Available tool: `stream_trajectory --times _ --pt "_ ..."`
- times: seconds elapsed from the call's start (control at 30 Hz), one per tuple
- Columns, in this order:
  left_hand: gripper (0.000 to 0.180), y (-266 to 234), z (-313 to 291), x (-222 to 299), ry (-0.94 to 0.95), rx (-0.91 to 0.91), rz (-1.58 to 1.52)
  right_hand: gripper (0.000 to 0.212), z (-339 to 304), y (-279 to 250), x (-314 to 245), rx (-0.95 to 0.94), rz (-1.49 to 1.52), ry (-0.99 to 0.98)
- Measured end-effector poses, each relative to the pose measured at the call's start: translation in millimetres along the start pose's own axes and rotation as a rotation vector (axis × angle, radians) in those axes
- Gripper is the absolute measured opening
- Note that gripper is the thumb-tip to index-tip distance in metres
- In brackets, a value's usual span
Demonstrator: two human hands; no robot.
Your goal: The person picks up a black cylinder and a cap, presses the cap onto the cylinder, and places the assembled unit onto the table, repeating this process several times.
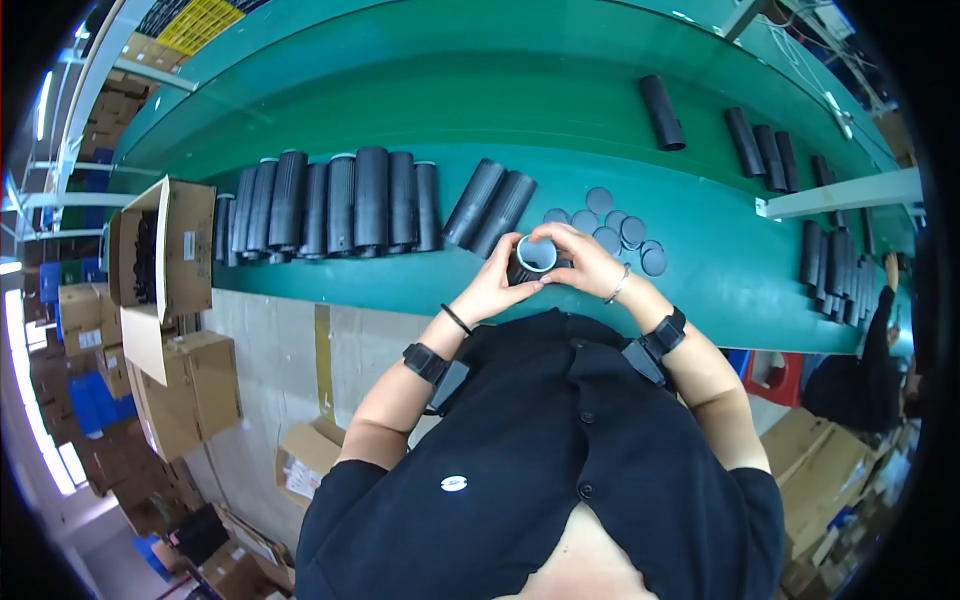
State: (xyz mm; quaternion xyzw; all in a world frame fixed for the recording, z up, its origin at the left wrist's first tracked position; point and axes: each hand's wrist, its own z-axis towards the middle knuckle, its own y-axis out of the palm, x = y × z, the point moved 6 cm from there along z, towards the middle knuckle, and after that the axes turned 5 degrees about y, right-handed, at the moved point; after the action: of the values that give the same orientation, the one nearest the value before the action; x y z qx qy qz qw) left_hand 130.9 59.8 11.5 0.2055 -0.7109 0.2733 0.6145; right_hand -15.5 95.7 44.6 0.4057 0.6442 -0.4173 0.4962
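Both of my hands hold a short-looking view of a black tube (536, 256), its open end with a pale rim facing up toward me. My left hand (498, 279) wraps the tube's left side, thumb along the near side. From the right, my right hand (582, 264) closes round it, with fingers over the far rim. How deep the tube's inside goes I cannot tell. Just beyond my right hand lie several flat dark grey discs (606, 238), loosely scattered. Two black ribbed tubes (478, 203) lie side by side beyond my left hand.
Left on the green bench (590, 170) is a row of several black tubes (330, 205), beside an open cardboard box (185, 250). More tubes (745, 142) lie on the far conveyor belt and at right (835, 270). A metal post (840, 193) juts in; a co-worker's arm (882, 310) reaches over the bench.
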Motion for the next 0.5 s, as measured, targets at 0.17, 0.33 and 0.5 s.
stream_trajectory --times 0.17,0.33,0.5 --pt "0.072 -5.9 -16.3 7.0 0.083 0.071 -0.038 0.017 -2.5 8.8 6.3 0.042 -0.218 -0.111" --pt "0.05 -8.6 -14.9 23.3 0.341 0.05 0.388 0.028 -8.2 15.5 -15.2 0.018 -0.302 -0.108" --pt "0.039 -6.2 -8.7 35.2 0.29 0.086 0.393 0.031 -14.9 15.9 -13.8 0.087 -0.338 -0.086"
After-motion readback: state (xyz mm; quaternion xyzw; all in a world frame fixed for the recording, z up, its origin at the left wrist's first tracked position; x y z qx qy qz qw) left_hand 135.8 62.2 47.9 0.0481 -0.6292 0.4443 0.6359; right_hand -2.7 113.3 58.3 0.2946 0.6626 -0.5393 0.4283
